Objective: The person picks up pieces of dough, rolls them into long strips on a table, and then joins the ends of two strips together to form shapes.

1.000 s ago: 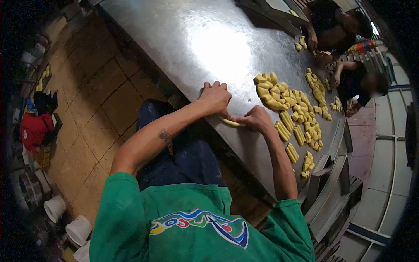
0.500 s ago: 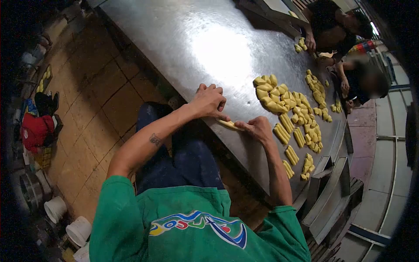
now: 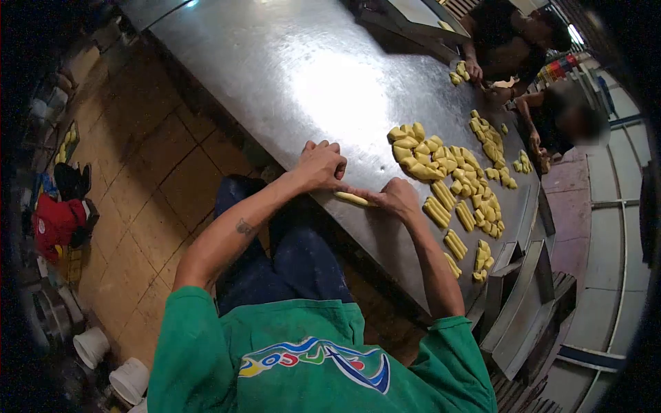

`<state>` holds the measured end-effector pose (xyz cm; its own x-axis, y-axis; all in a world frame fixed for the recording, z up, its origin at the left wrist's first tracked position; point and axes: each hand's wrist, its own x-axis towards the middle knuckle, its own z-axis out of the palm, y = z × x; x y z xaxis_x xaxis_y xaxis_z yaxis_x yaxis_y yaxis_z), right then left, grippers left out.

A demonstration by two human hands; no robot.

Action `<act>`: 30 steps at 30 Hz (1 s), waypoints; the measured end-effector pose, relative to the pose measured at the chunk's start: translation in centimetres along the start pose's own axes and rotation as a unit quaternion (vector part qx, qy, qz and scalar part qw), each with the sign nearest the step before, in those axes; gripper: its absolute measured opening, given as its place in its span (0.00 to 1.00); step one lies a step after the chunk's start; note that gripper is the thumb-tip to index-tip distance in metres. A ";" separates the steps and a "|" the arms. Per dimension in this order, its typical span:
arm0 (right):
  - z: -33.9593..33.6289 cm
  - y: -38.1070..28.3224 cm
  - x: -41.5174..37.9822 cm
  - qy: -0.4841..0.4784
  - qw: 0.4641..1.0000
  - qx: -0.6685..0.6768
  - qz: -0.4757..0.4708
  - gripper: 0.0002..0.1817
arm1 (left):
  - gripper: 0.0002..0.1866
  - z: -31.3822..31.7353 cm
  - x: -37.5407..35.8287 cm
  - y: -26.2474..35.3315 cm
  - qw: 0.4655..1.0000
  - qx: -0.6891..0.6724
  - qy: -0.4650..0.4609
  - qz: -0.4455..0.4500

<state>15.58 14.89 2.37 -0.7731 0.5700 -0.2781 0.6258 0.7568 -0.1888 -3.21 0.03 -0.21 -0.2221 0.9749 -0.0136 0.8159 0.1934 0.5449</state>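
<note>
A short yellow dough strip (image 3: 354,199) lies along the near edge of the steel table (image 3: 261,89). My left hand (image 3: 322,165) is closed, its fingers curled on the tabletop and its thumb by the strip's left end. From the other side, my right hand (image 3: 396,198) has curled fingers and a thumb stretched over the strip. The two thumb tips meet just above the dough. Right of my right hand sit several rolled dough sticks (image 3: 437,211) in small groups. Beyond them spreads a large cluster of dough pieces (image 3: 427,155).
Two co-workers stand across the table; one co-worker's hand (image 3: 474,69) is beside a few dough pieces (image 3: 459,73). Long metal trays (image 3: 520,310) are at the table's right end. White buckets (image 3: 129,380) and a red cloth item (image 3: 55,219) lie to the left on the tiled floor (image 3: 151,206).
My thumbs have come together above the dough strip, with my right hand shifted slightly left. The whole view has shifted a little. A co-worker's hands have moved slightly.
</note>
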 end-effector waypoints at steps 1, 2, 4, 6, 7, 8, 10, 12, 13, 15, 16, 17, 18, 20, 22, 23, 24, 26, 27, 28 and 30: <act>0.3 0.9 0.1 -0.029 0.998 0.046 0.020 0.46 | 0.24 0.4 -0.3 0.0 1.000 0.002 0.000 0.004; 0.6 1.5 0.3 -0.059 0.993 0.093 0.039 0.45 | 0.24 0.9 -0.8 -0.1 0.999 0.007 0.035 0.011; 0.8 1.0 -0.5 -0.032 0.993 0.101 0.049 0.44 | 0.24 0.9 -1.1 -0.3 0.998 0.010 0.066 0.016; 1.3 0.9 -1.5 -0.007 0.992 0.109 0.065 0.43 | 0.25 1.1 -0.9 -0.4 0.999 -0.010 0.051 0.015; 1.4 1.0 -1.4 0.010 0.991 0.118 0.059 0.42 | 0.25 1.3 -0.8 -0.6 0.998 -0.008 0.051 0.021; 1.4 1.1 -1.3 0.029 0.990 0.128 0.052 0.41 | 0.25 1.5 -0.9 -0.7 0.998 -0.010 0.060 0.023; 1.6 1.5 -2.4 0.061 0.984 0.159 0.050 0.40 | 0.25 1.5 -1.1 -0.3 0.997 -0.008 0.070 0.028; 1.7 1.4 -2.8 0.084 0.978 0.188 0.044 0.39 | 0.25 1.9 -1.9 0.1 0.992 0.020 0.122 0.022; 1.8 1.0 -3.0 0.087 0.980 0.170 0.063 0.39 | 0.25 2.1 -1.9 0.3 0.989 0.025 0.144 0.026; 1.7 0.3 -3.1 0.081 0.986 0.121 0.079 0.38 | 0.25 1.9 -1.4 0.6 0.991 0.030 0.128 0.014; 1.7 0.4 -2.9 0.082 0.985 0.124 0.084 0.38 | 0.24 1.6 -1.0 0.9 0.992 0.038 0.117 0.006; 1.8 0.7 -2.6 0.095 0.986 0.119 0.073 0.37 | 0.24 1.6 -0.8 1.0 0.992 0.045 0.120 0.004; 1.8 0.8 -2.3 0.109 0.986 0.114 0.059 0.37 | 0.24 1.6 -0.8 1.2 0.991 0.049 0.121 0.009; 1.8 1.5 -2.3 0.104 0.985 0.126 0.050 0.32 | 0.21 1.6 -1.4 1.2 0.989 0.015 0.149 -0.001; 2.3 1.4 -3.0 0.093 0.986 0.137 0.037 0.28 | 0.18 1.7 -2.2 0.2 0.989 -0.060 0.127 0.037; 2.6 1.3 -4.0 0.152 0.963 0.218 -0.042 0.21 | 0.16 1.9 -2.5 -0.1 0.982 -0.141 0.103 0.077; 3.0 1.2 -4.8 0.207 0.925 0.296 -0.117 0.14 | 0.16 1.6 -3.1 0.2 0.982 -0.140 0.101 0.075; 4.3 0.9 -5.4 0.219 0.944 0.188 -0.160 0.09 | 0.12 0.5 -4.0 1.6 0.975 -0.084 0.126 0.165; 4.6 0.8 -5.6 0.229 0.950 0.074 -0.200 0.07 | 0.12 0.8 -3.8 1.5 0.974 -0.084 0.124 0.169; 4.6 1.1 -5.9 0.232 0.950 0.075 -0.196 0.07 | 0.11 1.0 -3.6 1.5 0.980 -0.092 0.084 0.156; 3.8 1.4 -6.1 0.140 0.960 0.192 -0.149 0.08 | 0.11 0.4 -3.0 1.6 0.984 -0.097 0.045 0.143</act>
<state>21.55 11.22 0.23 -0.8877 0.4501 0.0968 0.3220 0.7573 -0.5682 -1.03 -2.52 0.33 -0.0512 0.9709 0.2340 0.7372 -0.1213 0.6646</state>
